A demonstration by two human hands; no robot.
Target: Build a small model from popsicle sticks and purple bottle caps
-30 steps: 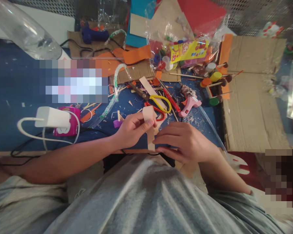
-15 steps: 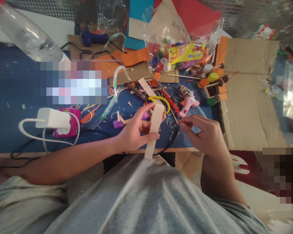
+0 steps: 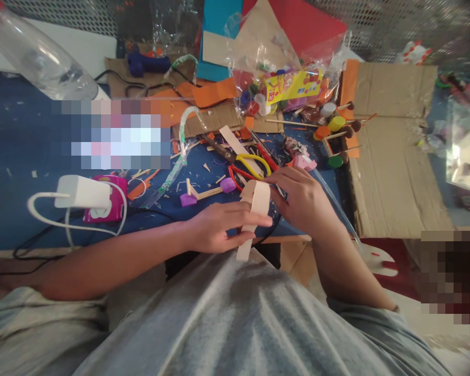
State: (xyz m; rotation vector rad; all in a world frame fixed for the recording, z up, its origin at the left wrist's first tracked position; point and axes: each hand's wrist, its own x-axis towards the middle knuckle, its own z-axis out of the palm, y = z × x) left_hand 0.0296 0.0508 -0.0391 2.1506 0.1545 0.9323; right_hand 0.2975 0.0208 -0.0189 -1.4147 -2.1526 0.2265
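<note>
A pale beige paper strip is bent over at its top, and its lower end hangs by the grey shirt. My left hand grips it, with fingers across the front. Beside the strip's bent top is my right hand, its fingers curved and apart; whether the fingertips touch the paper I cannot tell. Just beyond lie scissors with yellow and red handles, partly covered by the strip. A pink glue gun is partly hidden behind my right hand. Purple pieces joined by thin sticks lie left of the strip.
A white charger with a looped cable stands left on the blue table. A bottle leans at the upper left. Cardboard covers the right side. A clear bag of colourful caps lies at the back.
My right hand moved away from the strip, then back toward its bent top. My left fingers shifted from behind the strip to across its front. The strip has moved slightly right.
</note>
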